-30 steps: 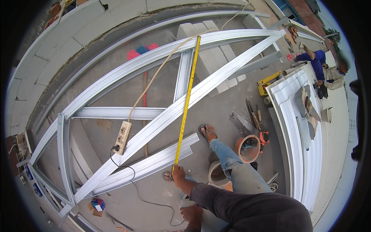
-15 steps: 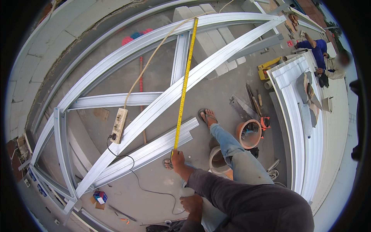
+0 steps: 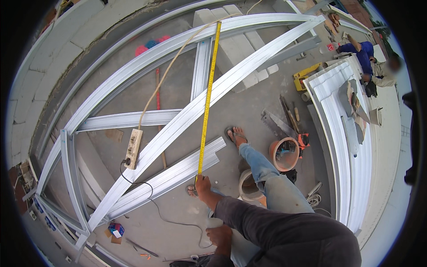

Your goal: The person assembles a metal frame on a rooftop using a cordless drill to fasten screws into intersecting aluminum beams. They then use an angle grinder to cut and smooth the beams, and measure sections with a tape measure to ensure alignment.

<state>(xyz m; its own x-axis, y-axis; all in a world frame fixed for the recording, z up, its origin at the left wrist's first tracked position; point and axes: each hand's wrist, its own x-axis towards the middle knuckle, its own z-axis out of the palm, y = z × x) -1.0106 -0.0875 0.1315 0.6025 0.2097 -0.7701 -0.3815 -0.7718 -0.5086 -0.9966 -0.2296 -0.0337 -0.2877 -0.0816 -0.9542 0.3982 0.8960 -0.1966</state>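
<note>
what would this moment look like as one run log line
left hand: pinches yellow tape measure at its near end | tape: stretched across metal frame | right hand: low beside body, hold unclear | power strip: on frame

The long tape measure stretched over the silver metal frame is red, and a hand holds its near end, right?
Not quite: the head view shows a long yellow tape measure, not red. It does stretch over the silver metal frame, and the hand holds its near end.
</note>
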